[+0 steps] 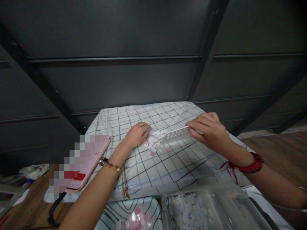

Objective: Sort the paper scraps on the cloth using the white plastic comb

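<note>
My right hand (207,131) pinches one end of a thin white plastic strip with a row of holes (176,134). The strip stands on edge, tilted, its far end by a loose heap of small white and pink pieces (154,137), paper-like. On the other side of the heap lies my left hand (137,134), low on the cloth, fingers curved and apart from the thumb. Its fingertips are at the pieces and partly hidden. A few stray pieces (152,153) lie nearer to me on the white checked cloth (141,172).
Nearest me stand a striped tray (157,204) with shiny pink pieces (137,220) and a clear plastic box (230,204) with whitish pieces. At left, a pink phone (88,169) is held on a black stand (54,207). A dark panelled wall (124,83) rises behind the table.
</note>
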Available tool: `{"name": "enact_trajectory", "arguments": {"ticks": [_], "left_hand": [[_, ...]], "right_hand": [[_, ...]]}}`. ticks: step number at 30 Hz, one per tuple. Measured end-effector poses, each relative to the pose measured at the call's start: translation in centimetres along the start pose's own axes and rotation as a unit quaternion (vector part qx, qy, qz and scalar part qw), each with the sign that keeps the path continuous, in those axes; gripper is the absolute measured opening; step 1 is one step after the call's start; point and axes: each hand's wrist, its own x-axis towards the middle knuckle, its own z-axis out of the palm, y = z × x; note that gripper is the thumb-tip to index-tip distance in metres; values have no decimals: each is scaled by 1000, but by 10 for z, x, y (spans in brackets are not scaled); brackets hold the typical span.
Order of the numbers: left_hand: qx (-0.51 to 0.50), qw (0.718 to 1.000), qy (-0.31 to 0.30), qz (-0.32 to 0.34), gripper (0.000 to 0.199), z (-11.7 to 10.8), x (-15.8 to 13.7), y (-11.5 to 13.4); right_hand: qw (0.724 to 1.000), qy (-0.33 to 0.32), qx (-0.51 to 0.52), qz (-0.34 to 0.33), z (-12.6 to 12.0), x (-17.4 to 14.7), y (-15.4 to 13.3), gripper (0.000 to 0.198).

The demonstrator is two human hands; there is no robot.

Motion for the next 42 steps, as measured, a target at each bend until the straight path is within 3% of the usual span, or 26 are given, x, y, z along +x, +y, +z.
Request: {"name": "enact_trajectory", "arguments": {"ticks": [5,16,25,36,42], "left_hand": [[1,1000,0,-4,25,-1,-1,1],[3,1000,-3,-4,23,-2,0,3],[3,1000,-2,-1,24,-2,0,3],[2,1000,-2,-3,23,-2,-1,3],[4,1000,0,1,22,0,0,1]], "right_hand": [[999,-1,11,32,-5,-4,0,10],[999,-23,21,-27,-8,4,-4,8],[999,-30,-7,-33,-11,8,-3,10],[998,-33,-51,-10,-10,5,-1,12],[999,-36,-15,7,-23,-1,1,10]]}}
